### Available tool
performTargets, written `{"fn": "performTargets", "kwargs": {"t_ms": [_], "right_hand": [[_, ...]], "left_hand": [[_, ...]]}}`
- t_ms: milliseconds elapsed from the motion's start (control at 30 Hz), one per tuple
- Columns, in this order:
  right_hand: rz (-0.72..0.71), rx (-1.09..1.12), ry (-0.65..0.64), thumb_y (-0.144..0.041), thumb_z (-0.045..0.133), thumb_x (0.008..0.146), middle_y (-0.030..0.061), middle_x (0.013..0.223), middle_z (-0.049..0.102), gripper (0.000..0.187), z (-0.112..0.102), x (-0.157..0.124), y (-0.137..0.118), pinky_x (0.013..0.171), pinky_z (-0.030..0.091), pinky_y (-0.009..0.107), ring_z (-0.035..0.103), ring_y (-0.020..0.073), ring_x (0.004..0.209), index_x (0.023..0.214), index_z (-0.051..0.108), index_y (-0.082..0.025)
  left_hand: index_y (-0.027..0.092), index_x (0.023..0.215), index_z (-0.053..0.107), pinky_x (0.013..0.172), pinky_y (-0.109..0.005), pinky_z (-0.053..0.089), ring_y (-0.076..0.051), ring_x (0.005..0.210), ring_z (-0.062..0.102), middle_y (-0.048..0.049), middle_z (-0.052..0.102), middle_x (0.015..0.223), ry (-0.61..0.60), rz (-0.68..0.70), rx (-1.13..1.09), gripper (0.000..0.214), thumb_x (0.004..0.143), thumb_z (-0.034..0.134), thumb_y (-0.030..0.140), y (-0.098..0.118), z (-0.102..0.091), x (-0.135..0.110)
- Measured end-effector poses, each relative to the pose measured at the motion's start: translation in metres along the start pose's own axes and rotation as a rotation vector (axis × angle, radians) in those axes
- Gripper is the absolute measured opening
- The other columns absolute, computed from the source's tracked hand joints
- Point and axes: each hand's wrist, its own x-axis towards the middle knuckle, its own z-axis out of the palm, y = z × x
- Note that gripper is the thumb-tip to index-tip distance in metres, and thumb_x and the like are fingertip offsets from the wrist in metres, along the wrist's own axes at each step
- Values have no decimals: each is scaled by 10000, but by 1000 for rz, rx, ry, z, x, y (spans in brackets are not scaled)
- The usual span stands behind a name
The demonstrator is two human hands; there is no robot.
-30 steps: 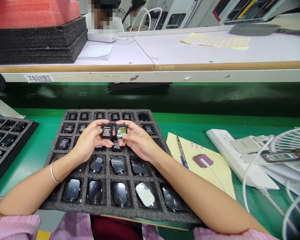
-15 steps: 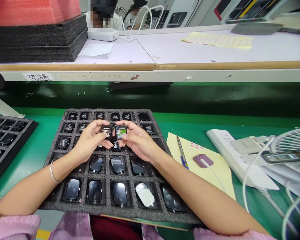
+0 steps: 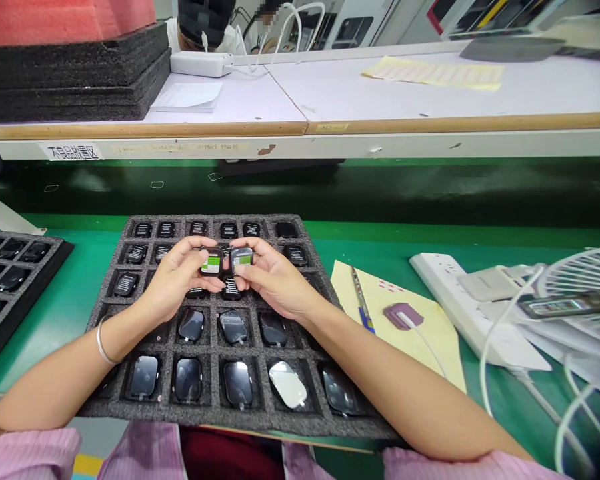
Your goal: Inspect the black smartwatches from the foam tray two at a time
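Note:
A black foam tray (image 3: 130, 230) lies in front of me, its pockets filled with several small square smartwatch bodies. Over the tray's middle my left hand (image 3: 173, 283) pinches one watch body (image 3: 211, 261) whose screen is lit green and white. Right beside it, my right hand (image 3: 273, 277) grips a second watch body (image 3: 241, 259), its screen also lit. The two watches nearly touch. Far pockets hold watches with text on dark screens; near pockets hold watches with dark glossy faces.
A second foam tray of watches (image 3: 10, 263) sits at the left. To the right lie a yellow sheet (image 3: 430, 347) with a pen (image 3: 360, 300) and purple charger puck (image 3: 399, 315), a white power strip (image 3: 460, 307), cables and a fan guard (image 3: 587, 270). Foam sheets are stacked on the far bench (image 3: 75, 73).
The screen of the watch in my left hand has changed from dark with white text to a green and white display. Both hands stay in place over the tray.

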Motion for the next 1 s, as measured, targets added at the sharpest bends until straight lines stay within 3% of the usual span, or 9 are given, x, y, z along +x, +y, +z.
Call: {"fn": "performTargets", "kwargs": {"t_ms": [133, 433, 800, 1000], "right_hand": [[24, 46, 8, -359, 821, 823, -6, 850, 720, 374, 0, 0, -1, 589, 488, 275, 602, 124, 579, 1120, 645, -217], [-7, 7, 6, -314, 893, 776, -15, 854, 708, 437, 1, -1, -1, 571, 472, 251, 586, 112, 598, 1125, 646, -220], [-14, 12, -12, -187, 806, 726, -15, 886, 732, 421, 1, -3, -3, 584, 496, 245, 596, 104, 611, 1117, 654, -219], [-6, 0, -14, -207, 788, 738, -7, 896, 725, 403, 2, -3, -4, 580, 486, 268, 597, 118, 608, 1120, 661, -221]], "left_hand": [[164, 1136, 593, 636, -278, 655, -184, 617, 773, -51, 788, 861, -20, -30, -40, 439, 803, 778, 384, 1, 1, -1], [168, 1104, 612, 645, -272, 668, -171, 618, 771, -10, 789, 868, -14, -44, -22, 461, 664, 737, 221, 4, 4, -3], [173, 1076, 608, 618, -269, 669, -174, 592, 769, 11, 757, 838, -5, -28, -8, 415, 705, 776, 250, 3, 4, -3], [174, 1072, 614, 606, -270, 667, -174, 581, 764, 19, 749, 817, -4, -19, -11, 405, 714, 779, 269, 3, 3, -2]]}}
